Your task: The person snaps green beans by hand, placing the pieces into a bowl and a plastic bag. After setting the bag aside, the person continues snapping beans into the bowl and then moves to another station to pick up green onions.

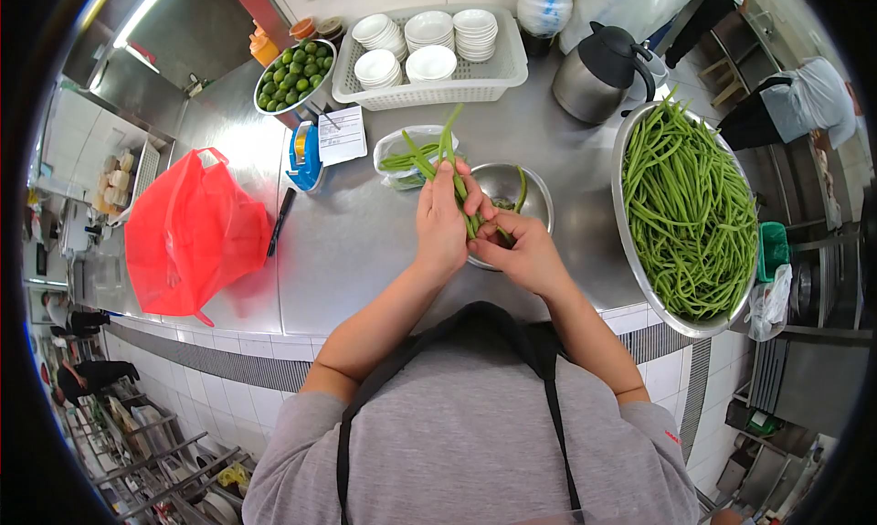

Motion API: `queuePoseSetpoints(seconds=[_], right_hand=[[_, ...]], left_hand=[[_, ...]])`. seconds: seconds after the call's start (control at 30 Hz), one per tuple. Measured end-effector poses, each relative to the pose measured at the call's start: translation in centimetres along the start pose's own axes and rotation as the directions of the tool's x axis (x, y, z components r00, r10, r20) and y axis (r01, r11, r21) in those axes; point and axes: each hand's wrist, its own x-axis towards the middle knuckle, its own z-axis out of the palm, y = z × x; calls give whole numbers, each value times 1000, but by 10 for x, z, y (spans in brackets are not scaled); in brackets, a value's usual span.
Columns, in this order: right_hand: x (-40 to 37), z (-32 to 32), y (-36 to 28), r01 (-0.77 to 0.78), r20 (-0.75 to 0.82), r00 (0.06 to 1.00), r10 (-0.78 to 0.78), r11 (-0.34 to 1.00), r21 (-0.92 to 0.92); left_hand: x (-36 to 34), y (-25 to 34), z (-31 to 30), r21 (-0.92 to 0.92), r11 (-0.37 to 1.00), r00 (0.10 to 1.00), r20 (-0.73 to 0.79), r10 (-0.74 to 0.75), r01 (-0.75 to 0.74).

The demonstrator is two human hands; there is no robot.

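Several green beans [447,146] are gripped in my left hand [443,216], their tips pointing up past the fingers. My right hand [514,251] pinches the lower ends of these beans, its fingertips close to the left hand. Just beneath and behind both hands is a steel bowl [539,196] with a few bean pieces in it, partly covered by my fingers. A clear plastic bag [391,148] holding more green beans lies behind my left hand. At the right, a large steel basin [625,222] is heaped with long green beans [687,214].
On the steel table [356,251] are a red plastic bag [192,237], a black marker [281,222], a blue tape dispenser [305,155] and a paper slip [343,136]. Behind stand a pot of green limes [294,77], a crate [429,94] of white bowls and a steel jug [594,77].
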Motion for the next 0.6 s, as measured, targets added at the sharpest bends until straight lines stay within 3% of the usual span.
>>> queuePoseSetpoints(seconds=[0.03, 0.07, 0.13, 0.27, 0.33, 0.37, 0.43, 0.47, 0.53, 0.57, 0.6], right_hand=[[1, -1, 2, -100, 71, 993, 89, 980, 170], [1, -1, 1, -101, 70, 993, 90, 980, 170], [3, -1, -9, -264, 40, 962, 269, 890, 372], [4, -3, -6, -353, 152, 935, 319, 814, 461], [6, -2, -11, -436, 194, 898, 396, 732, 524], [5, -2, -11, -435, 193, 898, 396, 732, 524], [3, -2, -12, -486, 325, 871, 369, 552, 677], [3, 1, -12, -488, 326, 870, 369, 550, 678], [3, 8, -14, -237, -13, 964, 266, 879, 414], [2, 10, -14, -237, -13, 964, 266, 879, 414], [1, 12, -13, -3, -258, 965, 46, 987, 162]], left_hand=[[0, 1, -1, -24, 998, 998, 37, -52, 53], [2, 0, -4, -25, 998, 998, 37, -52, 53], [9, -3, -7, -135, 990, 997, 65, -39, 48], [10, -10, -8, -228, 973, 998, 49, -32, 42], [14, -14, -10, -246, 965, 992, 66, 110, -90], [15, -14, -11, -247, 965, 992, 67, 109, -90], [14, -10, -9, -98, 972, 961, 160, 225, -211], [14, -9, -9, -97, 973, 962, 158, 224, -211], [13, -8, -5, -226, 960, 966, 161, 202, -163], [11, -6, -2, -227, 960, 966, 160, 202, -163], [8, -3, 2, -303, 948, 980, 136, 145, -98]])
